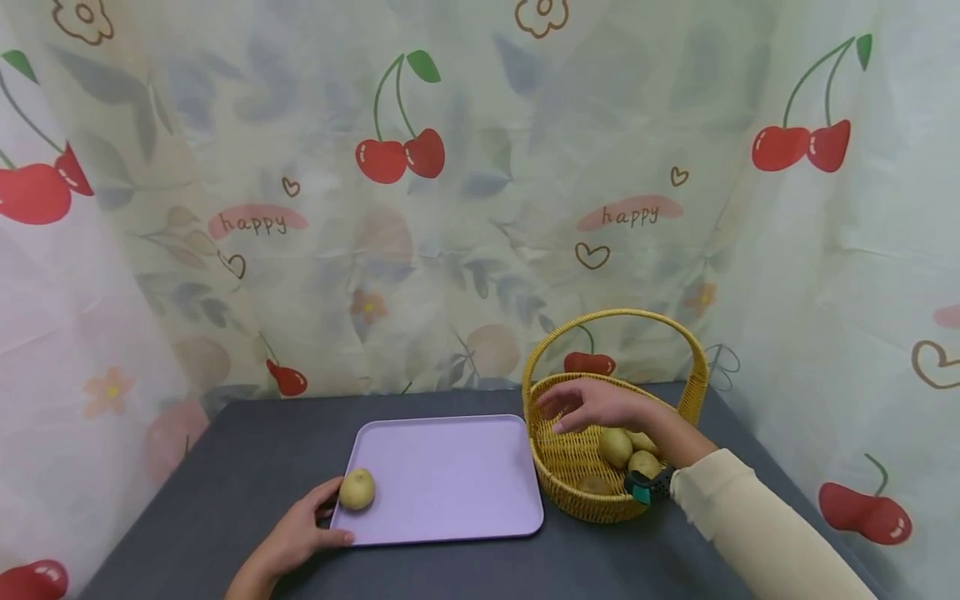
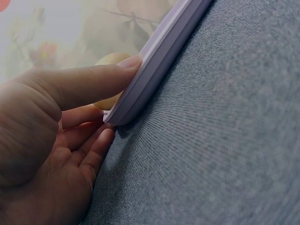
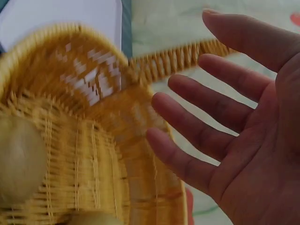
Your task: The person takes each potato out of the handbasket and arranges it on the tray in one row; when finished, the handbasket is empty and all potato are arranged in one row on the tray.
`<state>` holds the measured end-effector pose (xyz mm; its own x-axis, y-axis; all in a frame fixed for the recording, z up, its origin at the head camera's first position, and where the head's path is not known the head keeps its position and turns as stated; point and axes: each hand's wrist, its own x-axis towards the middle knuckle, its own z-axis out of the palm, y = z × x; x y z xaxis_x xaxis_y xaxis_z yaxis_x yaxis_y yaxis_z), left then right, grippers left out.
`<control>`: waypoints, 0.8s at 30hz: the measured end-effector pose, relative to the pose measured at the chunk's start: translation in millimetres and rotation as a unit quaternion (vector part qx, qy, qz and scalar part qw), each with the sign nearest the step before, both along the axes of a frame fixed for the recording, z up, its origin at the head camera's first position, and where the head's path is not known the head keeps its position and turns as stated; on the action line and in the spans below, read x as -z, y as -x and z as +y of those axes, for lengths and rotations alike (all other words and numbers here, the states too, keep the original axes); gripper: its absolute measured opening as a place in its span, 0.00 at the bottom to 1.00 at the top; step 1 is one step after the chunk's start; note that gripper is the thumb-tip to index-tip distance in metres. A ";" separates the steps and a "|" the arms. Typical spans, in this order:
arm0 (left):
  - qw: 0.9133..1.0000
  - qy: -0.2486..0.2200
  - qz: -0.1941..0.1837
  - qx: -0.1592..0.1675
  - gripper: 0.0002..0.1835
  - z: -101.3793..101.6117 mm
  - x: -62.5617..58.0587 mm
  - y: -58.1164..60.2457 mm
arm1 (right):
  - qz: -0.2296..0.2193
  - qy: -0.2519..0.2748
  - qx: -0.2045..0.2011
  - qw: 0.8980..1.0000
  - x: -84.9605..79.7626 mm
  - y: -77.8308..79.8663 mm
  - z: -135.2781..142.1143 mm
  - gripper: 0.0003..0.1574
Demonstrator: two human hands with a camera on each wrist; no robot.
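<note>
A cream sleeve (image 1: 772, 525) adjoins a black-and-teal wrist strap (image 1: 660, 483).

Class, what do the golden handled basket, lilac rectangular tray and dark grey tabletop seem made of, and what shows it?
Golden woven handled basket: slightly glossy interlaced strands, perhaps wicker or imitation plastic.
Lilac rectangular tray: probably smooth satin plastic, judging by its even colour and rounded rim.
Dark grey tabletop: seemingly matte cloth; fine ribbing shows.

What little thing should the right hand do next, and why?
I think the right hand should probably lower toward a basket potato. That hand is over the basket, empty, with its fingers apart. The left hand holds the tray, which has just one tray potato on it and plenty of room.
</note>
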<state>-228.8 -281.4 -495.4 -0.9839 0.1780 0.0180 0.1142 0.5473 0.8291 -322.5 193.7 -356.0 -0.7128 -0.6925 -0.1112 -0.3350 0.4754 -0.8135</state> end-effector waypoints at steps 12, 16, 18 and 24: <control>1.000 0.000 -0.001 0.002 0.46 1.1 -1.3 1.1 | -0.056 -0.060 0.090 0.993 18.4 23.6 39.7 0.41; 1.000 -0.001 0.000 0.006 0.46 0.8 -1.5 1.2 | -0.055 -0.083 0.101 0.990 23.9 26.7 47.4 0.41; 1.000 -0.001 0.000 0.005 0.46 0.6 -1.9 1.2 | -0.049 -0.102 0.103 0.988 26.1 27.6 49.0 0.41; 1.000 0.002 -0.007 -0.010 0.47 -0.2 -2.6 0.7 | -0.028 -0.146 0.074 0.986 31.3 27.3 48.8 0.37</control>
<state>-229.5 -281.6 -492.9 -0.9875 0.1576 0.0043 0.0918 0.5525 0.8285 -349.8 242.6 -387.3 -0.7915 -0.5133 -0.3316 -0.2029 0.7326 -0.6498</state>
